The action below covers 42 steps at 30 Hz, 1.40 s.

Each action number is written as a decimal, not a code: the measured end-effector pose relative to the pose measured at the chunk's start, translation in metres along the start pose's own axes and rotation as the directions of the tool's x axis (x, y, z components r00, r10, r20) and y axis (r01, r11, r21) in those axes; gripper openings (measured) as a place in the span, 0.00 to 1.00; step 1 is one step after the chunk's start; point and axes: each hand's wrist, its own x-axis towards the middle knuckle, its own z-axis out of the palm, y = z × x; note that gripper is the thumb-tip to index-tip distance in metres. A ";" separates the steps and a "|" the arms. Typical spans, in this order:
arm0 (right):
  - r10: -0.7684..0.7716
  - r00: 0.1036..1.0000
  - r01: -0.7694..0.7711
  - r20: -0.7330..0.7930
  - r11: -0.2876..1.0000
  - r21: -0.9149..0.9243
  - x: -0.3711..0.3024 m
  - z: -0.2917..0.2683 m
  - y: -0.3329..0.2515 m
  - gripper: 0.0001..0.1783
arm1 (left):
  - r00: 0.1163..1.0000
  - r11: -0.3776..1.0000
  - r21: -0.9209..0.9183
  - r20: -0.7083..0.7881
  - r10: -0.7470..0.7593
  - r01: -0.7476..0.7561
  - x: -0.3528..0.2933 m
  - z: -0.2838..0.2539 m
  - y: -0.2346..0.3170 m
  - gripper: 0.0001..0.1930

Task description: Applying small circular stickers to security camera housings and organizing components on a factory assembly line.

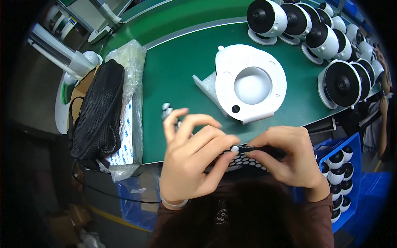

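Note:
My left hand (188, 165) is closed in a pinch on a small white round pad (235, 149) at the edge of a black sheet. Rows of pale round pads cover that sheet (244, 161), which my right hand (287, 155) grips between thumb and fingers. Just beyond my hands lies a white ring-shaped housing (278, 82), with a black round dot (235, 109) on its near side. A piece of white foam (209, 87) sticks out from under its left side. Partly hidden behind my left fingers is a small black-and-white object (166, 109).
Several white camera-like units with black faces (341, 82) stand at the right and far right of the green table (173, 70). A black mesh pouch (99, 111) and bubble wrap (131, 66) lie at the left. A blue crate (355, 182) of similar units sits low at the right.

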 end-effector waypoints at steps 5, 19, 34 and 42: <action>0.066 0.984 -0.023 -0.166 0.968 0.250 0.001 0.007 -0.003 0.09 | 0.999 0.977 -0.210 -0.020 -0.027 0.022 0.003 0.007 -0.002 0.04; -0.226 0.927 0.198 -0.299 0.973 -0.122 -0.003 0.003 0.002 0.10 | 0.999 0.967 -0.254 -0.029 -0.038 0.030 0.010 0.019 0.002 0.05; -0.248 0.925 0.213 -0.287 0.966 -0.148 0.001 -0.003 -0.001 0.07 | 0.971 0.946 -0.278 -0.120 -0.209 0.169 0.002 0.028 0.005 0.04; 0.213 0.876 -0.139 -0.433 0.971 0.195 0.014 -0.018 0.006 0.04 | 0.965 0.943 -0.239 -0.072 -0.253 0.229 0.005 0.033 0.002 0.03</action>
